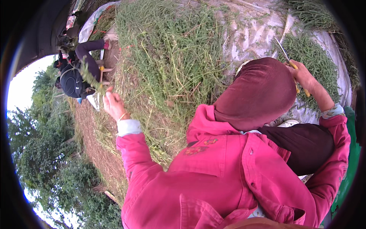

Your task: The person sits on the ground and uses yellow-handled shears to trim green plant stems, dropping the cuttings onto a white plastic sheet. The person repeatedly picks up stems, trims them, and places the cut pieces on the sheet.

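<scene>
My left hand [114,104] is raised at the left, pinching the end of a leafy green sprig [91,77] that slants up and away from the fingers. Beyond my bent knee, my right hand [305,76] grips scissors with yellow handles [293,64]. Their metal blades [281,49] point away from me, and I cannot tell whether they are parted. Between the hands spreads a large heap of cut green stems [180,54]. Beside the scissors lies a smaller pile of leafy sprigs [317,57] on pale plastic sheeting [243,37].
Another person with a dark backpack [71,83] sits at the far left near a small wooden stool [105,69]. More greenery [310,13] lies at the top right. A green plastic surface [347,160] is at my right side. Trees [57,171] stand at the left.
</scene>
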{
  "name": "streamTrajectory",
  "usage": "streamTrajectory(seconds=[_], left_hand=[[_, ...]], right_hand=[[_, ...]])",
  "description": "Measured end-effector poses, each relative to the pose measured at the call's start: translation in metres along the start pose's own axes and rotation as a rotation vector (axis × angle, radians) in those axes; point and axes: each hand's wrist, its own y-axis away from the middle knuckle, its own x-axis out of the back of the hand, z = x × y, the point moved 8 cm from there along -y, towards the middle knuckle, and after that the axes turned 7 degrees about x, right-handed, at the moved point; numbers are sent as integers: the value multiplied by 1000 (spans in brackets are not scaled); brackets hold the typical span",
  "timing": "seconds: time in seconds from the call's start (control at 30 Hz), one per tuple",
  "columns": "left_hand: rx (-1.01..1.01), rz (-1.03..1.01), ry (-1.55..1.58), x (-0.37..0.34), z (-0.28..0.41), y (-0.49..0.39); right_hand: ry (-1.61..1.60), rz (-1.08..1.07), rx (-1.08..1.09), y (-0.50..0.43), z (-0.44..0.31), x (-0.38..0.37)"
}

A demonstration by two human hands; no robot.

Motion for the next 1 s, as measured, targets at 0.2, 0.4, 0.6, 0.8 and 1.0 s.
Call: streamTrajectory(seconds=[0.2, 0.4, 0.6, 0.8, 1.0], left_hand=[[206, -476, 35, -134, -1, 7], [303, -830, 66, -261, -14, 50], [430, -1079, 122, -349, -19, 100], [692, -1268, 200, -409, -24, 156], [911, -1435, 278, -441, -34, 196]], right_hand=[[-80, -2, 37, 2, -12, 4], [-55, 9, 22, 6, -11, 11], [-34, 99, 89, 9, -4, 28], [31, 171, 137, 20, -15, 38], [-130, 296, 154, 18, -13, 55]])
